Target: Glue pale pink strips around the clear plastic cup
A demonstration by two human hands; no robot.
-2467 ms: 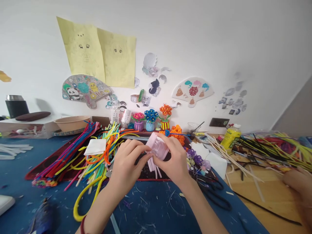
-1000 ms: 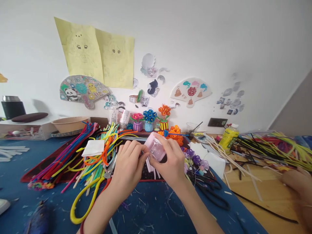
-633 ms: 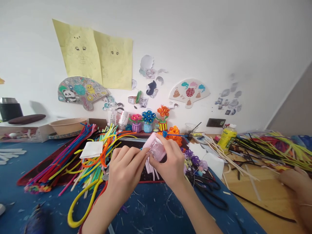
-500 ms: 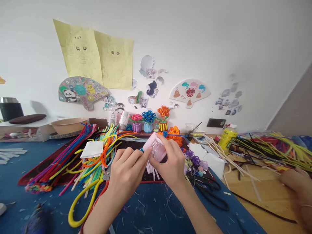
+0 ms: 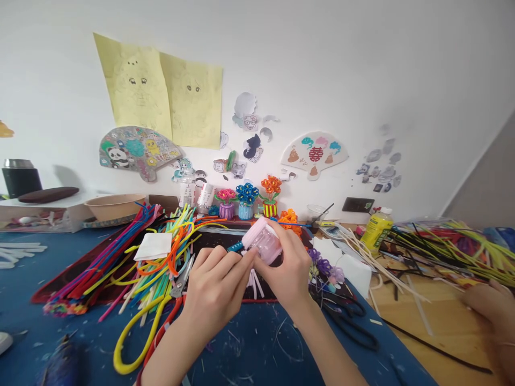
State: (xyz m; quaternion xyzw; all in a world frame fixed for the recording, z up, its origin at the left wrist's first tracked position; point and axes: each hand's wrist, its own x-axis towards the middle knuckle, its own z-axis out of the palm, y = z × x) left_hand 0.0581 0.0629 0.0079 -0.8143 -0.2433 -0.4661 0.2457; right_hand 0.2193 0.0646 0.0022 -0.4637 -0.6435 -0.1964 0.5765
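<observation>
A small clear pot wrapped in pale pink pipe cleaner (image 5: pixel 263 244) is held up over the black mat (image 5: pixel 219 241). My right hand (image 5: pixel 287 271) is closed round the pot from the right and below. My left hand (image 5: pixel 215 287) is closed too, its fingertips pinched against the pot's left side where a blue stem (image 5: pixel 235 246) pokes out. Loose pink pipe-cleaner ends (image 5: pixel 254 281) hang down under the pot between my hands.
A heap of coloured pipe cleaners (image 5: pixel 132 252) with scissors (image 5: pixel 181 279) lies to the left, purple flowers (image 5: pixel 325 268) and black wires to the right. Small flower pots (image 5: pixel 247 201) line the wall, beside a yellow glue bottle (image 5: pixel 376 228). Another person's hand (image 5: pixel 493 311) rests at the right edge.
The pot has turned in my hands and sits a little lower and further right. My left fingers have slid along its left side, and the blue stem now shows there.
</observation>
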